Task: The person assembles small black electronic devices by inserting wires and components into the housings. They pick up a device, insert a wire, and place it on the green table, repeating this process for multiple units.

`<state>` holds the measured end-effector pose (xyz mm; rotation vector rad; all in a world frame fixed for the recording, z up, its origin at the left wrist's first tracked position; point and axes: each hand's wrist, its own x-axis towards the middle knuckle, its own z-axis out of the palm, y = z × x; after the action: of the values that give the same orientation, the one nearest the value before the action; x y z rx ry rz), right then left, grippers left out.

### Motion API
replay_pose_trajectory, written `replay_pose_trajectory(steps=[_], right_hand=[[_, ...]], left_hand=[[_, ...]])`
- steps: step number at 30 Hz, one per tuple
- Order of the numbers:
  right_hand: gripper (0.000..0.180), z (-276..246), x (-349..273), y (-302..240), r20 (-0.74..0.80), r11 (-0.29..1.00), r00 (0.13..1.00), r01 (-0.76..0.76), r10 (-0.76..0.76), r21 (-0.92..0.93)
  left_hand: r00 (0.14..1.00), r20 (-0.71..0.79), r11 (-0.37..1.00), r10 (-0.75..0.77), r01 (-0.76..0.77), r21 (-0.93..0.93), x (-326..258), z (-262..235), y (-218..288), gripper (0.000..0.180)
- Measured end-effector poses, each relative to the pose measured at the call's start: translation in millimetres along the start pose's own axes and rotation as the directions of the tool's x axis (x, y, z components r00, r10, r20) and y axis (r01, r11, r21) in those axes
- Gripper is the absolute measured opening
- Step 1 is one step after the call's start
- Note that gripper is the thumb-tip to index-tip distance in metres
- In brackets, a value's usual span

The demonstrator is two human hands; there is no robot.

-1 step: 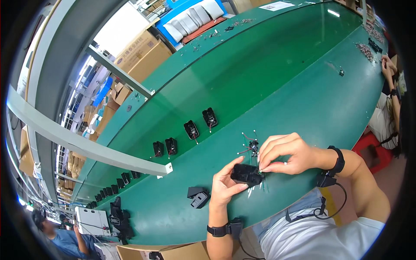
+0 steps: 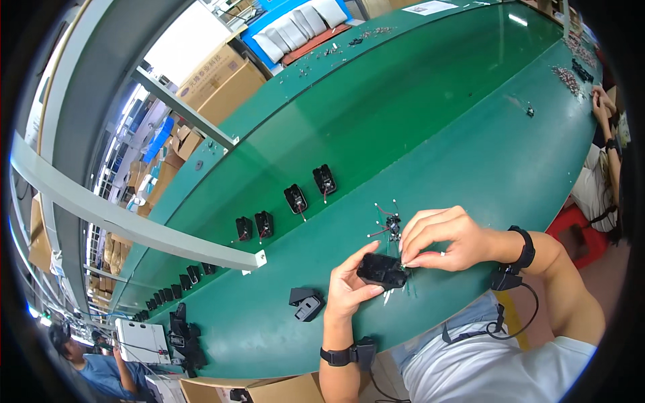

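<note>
My left hand point(image 2: 347, 290) is wrapped round a black plastic housing point(image 2: 380, 270), an open box shape, held just above the green bench. At the housing's right end, my right hand point(image 2: 438, 236) closes thumb and fingertips in a pinch. A little green shows at those fingertips, too small to name. Just beyond my right fingers lies a small cluster of black parts with thin red wires point(image 2: 393, 228). White and green wire-like strips point(image 2: 389, 295) stick out below the housing. To the left of my left hand, black plastic covers point(image 2: 308, 305) rest on the bench.
Along the green conveyor belt point(image 2: 403, 121) stand several black housings point(image 2: 294, 199) with red wires. A grey metal frame bar point(image 2: 201, 247) crosses at left. A white box point(image 2: 142, 341) and black parts point(image 2: 183, 339) stand near left. Another person's hands point(image 2: 601, 101) are at far right.
The housings on the conveyor belt have shifted very slightly toward the far left. My hands and the held housing look almost the same.
</note>
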<state>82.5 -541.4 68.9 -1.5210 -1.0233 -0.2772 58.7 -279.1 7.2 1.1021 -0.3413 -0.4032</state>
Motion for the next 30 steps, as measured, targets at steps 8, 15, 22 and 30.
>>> replay_pose_trajectory(steps=[8,15,22,30], right_hand=[[0.015,26,-12,2,-0.075,0.999,0.997,-0.001,0.004,0.048],[0.013,34,-26,10,-0.042,0.916,0.966,-0.226,0.254,0.332],[0.014,35,-26,8,0.105,0.623,0.876,-0.414,0.47,0.664],[0.014,33,-25,12,0.001,0.929,0.969,-0.236,0.245,0.285]], left_hand=[[0.999,0.032,0.992,-0.008,0.012,-0.124,2,-3,-12,0.084],[0.999,0.04,0.971,-0.032,0.04,-0.237,8,9,-8,0.103],[0.987,0.148,0.966,-0.065,0.099,-0.24,6,6,-9,0.109],[0.996,0.071,0.949,-0.059,0.078,-0.305,10,11,-10,0.109]])
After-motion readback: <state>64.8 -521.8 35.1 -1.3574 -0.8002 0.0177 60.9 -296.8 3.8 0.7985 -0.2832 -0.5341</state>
